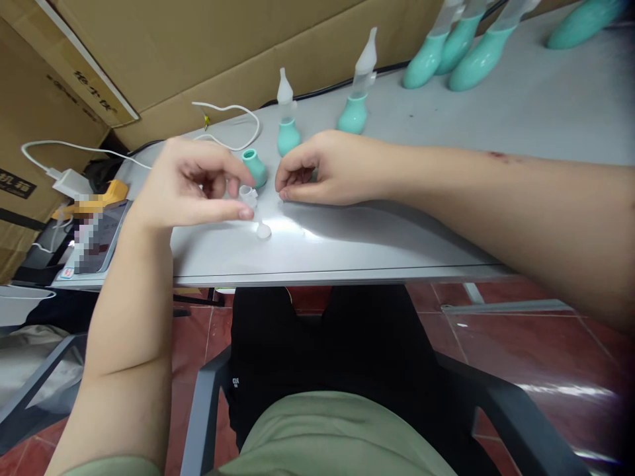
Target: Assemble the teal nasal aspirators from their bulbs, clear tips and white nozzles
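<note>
My left hand (pixel 196 182) pinches a small clear plastic tube piece (pixel 249 197) between thumb and fingers, its rounded tip (pixel 263 231) touching the grey table (pixel 377 244). Just behind it stands a teal rubber bulb (pixel 255 166) with no tip on it. My right hand (pixel 317 168) rests on the table beside the bulb, fingers curled in with the fingertips together; what they hold, if anything, is hidden.
Two assembled teal bulbs with clear nozzles (pixel 286 116) (pixel 358 89) stand further back, and several more lie at the far right (pixel 456 46). A white cable (pixel 233 125) and a charger (pixel 72 182) lie at the left by a phone (pixel 96 241). Cardboard boxes (pixel 198 46) line the back.
</note>
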`<state>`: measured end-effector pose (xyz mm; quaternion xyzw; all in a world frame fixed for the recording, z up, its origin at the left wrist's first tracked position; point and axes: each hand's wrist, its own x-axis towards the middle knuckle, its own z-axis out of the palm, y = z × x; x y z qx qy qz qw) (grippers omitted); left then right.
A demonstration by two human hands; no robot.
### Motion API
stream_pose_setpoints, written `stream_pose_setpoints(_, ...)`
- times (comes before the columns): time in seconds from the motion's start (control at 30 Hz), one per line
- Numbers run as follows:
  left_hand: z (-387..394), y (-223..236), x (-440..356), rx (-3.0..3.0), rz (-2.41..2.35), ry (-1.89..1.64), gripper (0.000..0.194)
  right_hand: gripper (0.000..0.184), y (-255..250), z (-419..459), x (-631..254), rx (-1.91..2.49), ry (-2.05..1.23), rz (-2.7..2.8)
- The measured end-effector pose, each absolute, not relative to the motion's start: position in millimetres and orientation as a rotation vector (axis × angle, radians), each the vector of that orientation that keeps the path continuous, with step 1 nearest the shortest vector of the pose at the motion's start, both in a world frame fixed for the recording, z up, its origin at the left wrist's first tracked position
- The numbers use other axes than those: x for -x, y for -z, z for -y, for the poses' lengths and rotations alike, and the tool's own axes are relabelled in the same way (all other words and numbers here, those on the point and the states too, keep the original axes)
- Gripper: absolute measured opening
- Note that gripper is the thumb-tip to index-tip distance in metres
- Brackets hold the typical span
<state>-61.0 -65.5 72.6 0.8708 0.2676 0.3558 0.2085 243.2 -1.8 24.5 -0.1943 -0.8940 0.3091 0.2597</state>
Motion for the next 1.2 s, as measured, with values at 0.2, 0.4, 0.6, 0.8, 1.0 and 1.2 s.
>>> stream_pose_setpoints(0.2, 72, -84, 56, -2.358, -0.895, -0.415, 0.025, 0.005, -23, 0, -244, 0.506, -0.845, 2.429)
stream_pose_setpoints(0.4, 77, -87, 51, -2.261, -0.953, -0.393, 0.008, 0.003, -25, 3, -243, 0.53, -0.88, 2.407)
stream_pose_setpoints(0.6, 77, -80, 47, -2.112, -0.927, -0.865, 0.046, 0.033, -36, 15, -237, 0.564, -1.163, 2.081)
stream_pose_setpoints(0.8, 50, -54, 53, -2.27, -1.015, -1.173, 0.078, 0.053, -40, 25, -232, 0.466, -1.407, 1.825)
stream_pose_setpoints(1.0, 42, -42, 45, -2.137, -1.063, -1.281, 0.066, 0.039, -26, 14, -221, 0.284, -1.258, 1.728)
stream_pose_setpoints(1.2, 33, -39, 41, -2.032, -1.024, -1.286, 0.072, 0.021, -22, 9, -219, 0.27, -1.002, 1.825)
